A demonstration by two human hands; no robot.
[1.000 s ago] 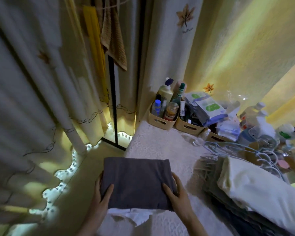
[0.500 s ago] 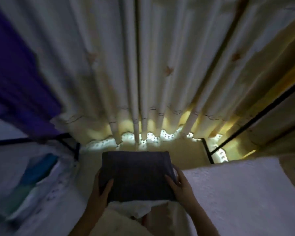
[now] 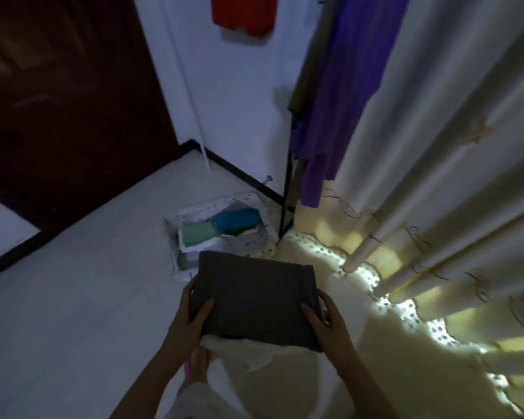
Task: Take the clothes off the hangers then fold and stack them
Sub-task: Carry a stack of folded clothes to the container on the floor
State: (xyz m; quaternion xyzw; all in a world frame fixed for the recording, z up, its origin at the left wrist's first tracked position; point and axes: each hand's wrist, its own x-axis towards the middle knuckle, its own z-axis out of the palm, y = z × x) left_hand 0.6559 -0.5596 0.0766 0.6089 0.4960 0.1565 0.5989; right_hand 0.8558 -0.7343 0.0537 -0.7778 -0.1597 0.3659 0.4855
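Fingers (image 3: 187, 300) snug around folded clothes (image 3: 254, 300)

The fingers of the left hand (image 3: 188, 322) and the right hand (image 3: 330, 323) lie out of sight beneath the folded grey garment (image 3: 254, 300); only the thumbs show on top. A white cloth (image 3: 248, 355) under it is mostly covered. The garment also hides the near corner of the floor box (image 3: 209, 205). The top edge cuts off the red garment (image 3: 244, 13) and the upper part of the purple garment (image 3: 339, 101). A small object (image 3: 268, 178) by the far skirting is too small to tell.
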